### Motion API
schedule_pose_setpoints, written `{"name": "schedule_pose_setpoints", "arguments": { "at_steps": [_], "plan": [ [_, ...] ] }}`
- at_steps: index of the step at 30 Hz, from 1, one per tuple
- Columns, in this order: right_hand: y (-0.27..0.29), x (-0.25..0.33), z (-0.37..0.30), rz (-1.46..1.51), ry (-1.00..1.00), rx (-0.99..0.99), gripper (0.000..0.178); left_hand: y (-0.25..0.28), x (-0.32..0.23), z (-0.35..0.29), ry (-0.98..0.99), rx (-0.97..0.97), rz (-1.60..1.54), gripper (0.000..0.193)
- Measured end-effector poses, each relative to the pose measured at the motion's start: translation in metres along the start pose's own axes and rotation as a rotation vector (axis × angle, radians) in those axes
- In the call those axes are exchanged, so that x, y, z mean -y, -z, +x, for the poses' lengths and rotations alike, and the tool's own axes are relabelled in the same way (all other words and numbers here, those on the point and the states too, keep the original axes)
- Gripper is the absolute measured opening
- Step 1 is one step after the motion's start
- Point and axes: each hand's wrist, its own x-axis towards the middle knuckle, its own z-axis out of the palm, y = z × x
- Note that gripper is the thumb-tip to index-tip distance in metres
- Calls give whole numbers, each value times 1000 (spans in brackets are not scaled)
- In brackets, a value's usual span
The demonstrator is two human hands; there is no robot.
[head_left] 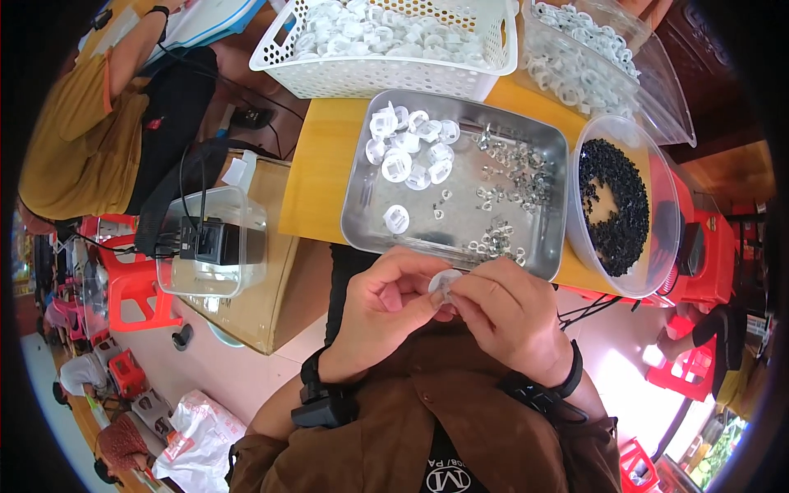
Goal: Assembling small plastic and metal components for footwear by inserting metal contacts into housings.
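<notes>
Yellow Surface, Steel Tray, White Disc in Two Hands

The yellow surface (316, 168) carries a white perforated basket (386, 78) along its far side, filled with pale plastic parts. To the right of the basket is a clear plastic bin (660, 94) holding similar pieces. Nearer the person lies the steel tray (358, 209), with a round clear tub (664, 222) just beside its right side.

At the tray's near edge, the left hand (386, 296) pinches the white disc (445, 279) between thumb and fingers. The right hand (514, 308) meets it from the other side, thumb and forefinger drawn narrow on the same disc.

Loose white discs (398, 164) cluster in the tray's far left part, one lying apart nearer the person. Small shiny pieces (534, 181) scatter over the tray's right half. Tiny black parts (629, 189) ring the tub's floor around a bare middle.
</notes>
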Motion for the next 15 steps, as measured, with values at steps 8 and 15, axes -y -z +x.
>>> {"name": "schedule_pose_setpoints", "arguments": {
  "at_steps": [8,15],
  "plan": [
    [-1,6,-1,260,-328,-17,25,0,-1,3,-33,-41,120,15],
    [2,-3,6,101,-34,5,34,-3,-7,3,45,-143,33,10]
  ]
}}
